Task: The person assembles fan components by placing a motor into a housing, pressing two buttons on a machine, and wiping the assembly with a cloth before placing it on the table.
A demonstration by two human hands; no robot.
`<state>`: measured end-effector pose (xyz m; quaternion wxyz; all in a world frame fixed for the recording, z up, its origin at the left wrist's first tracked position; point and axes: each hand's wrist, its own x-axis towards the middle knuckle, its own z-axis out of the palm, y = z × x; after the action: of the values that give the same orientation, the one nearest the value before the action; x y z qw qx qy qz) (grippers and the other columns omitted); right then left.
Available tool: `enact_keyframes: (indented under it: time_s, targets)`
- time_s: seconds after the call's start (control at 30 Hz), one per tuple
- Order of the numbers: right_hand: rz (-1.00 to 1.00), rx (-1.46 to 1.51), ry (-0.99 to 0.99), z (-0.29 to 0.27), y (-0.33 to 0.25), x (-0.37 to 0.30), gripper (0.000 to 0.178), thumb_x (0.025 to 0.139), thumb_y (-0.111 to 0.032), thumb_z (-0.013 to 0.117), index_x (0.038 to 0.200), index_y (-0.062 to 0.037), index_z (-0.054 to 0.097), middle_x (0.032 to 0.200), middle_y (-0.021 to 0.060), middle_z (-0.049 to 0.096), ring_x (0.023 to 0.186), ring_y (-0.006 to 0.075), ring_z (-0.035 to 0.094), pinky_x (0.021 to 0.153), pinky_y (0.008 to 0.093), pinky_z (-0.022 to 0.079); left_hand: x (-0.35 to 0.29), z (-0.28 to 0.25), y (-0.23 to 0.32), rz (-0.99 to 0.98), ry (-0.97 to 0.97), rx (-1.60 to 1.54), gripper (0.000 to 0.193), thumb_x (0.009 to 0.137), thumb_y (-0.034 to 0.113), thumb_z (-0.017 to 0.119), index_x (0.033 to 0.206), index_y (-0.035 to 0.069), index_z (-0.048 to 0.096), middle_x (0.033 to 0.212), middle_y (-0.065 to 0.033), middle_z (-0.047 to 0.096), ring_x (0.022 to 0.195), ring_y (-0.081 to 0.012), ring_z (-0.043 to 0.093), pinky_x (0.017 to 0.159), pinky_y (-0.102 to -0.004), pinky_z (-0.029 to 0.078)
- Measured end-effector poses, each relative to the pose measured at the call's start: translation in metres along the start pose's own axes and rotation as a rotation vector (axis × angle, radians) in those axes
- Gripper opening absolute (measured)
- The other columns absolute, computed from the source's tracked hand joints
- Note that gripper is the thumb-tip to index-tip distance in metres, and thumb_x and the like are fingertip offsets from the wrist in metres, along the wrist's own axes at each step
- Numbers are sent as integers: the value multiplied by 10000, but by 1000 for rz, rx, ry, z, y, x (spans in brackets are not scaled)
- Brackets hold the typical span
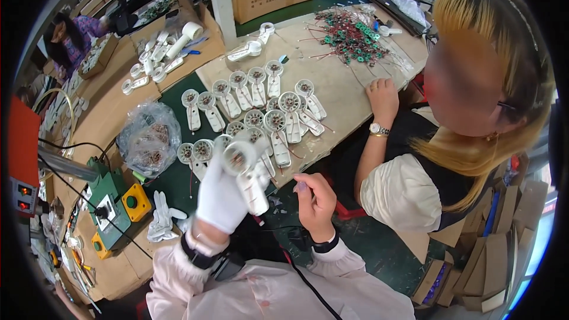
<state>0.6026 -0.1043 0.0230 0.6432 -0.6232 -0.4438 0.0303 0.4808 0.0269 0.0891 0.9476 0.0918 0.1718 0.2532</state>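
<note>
My left hand (pixel 220 201), in a white glove, is closed around a white plastic fan housing (pixel 253 194) with a round head and a short handle. Motion blurs the head of this housing. My right hand (pixel 317 204) is bare and loosely curled, thumb and index finger a little apart, with no held thing showing. It is just right of the housing's handle, apart from it. Beyond my hands stand rows of similar white fan housings (pixel 240 96), with coppery motor parts in their round heads.
On the left are a clear bag of motor parts (pixel 151 142), a spare white glove (pixel 161 218) and a green control box (pixel 111 207) with buttons. Green circuit boards with red wires (pixel 355 38) lie far right. A co-worker's hand (pixel 383 102) rests on the table; cartons (pixel 486 255) stand behind.
</note>
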Motion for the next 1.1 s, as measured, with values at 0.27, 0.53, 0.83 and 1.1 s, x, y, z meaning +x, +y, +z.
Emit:
enact_keyframes:
  time_s: [0.27,0.53,0.83,1.1]
  targets:
    - [-126,-234,111,-8,-13,8,230,862,-12,591,1069,-37,687,964,101,566,836,207,529,705,300,403,52,-14,-37,76,-226,-19,438,1029,420,427,1312,96,503,1274,-136,572,1041,-276,574,925,-432,461]
    - [-200,-488,12,11,-30,19,349,794,-109,642,1139,-122,691,1054,77,541,965,267,499,872,400,340,50,-24,-38,72,-258,18,480,1041,406,393,1325,30,487,1248,-142,569,1088,-288,535,993,-420,405]
    - [-193,-473,-8,19,-30,23,359,790,-85,616,1138,-126,699,1034,89,537,946,275,480,861,399,343,46,-25,-35,135,-251,19,501,1033,408,409,1381,51,458,1353,-122,539,1193,-298,510,1051,-444,377]
    - [-169,-396,-35,18,-28,24,318,805,-49,612,1101,-105,716,1016,93,540,922,261,491,837,364,374,38,-25,-33,201,-196,112,403,1052,379,384,1308,89,500,1254,-117,581,1108,-266,530,1002,-413,407]
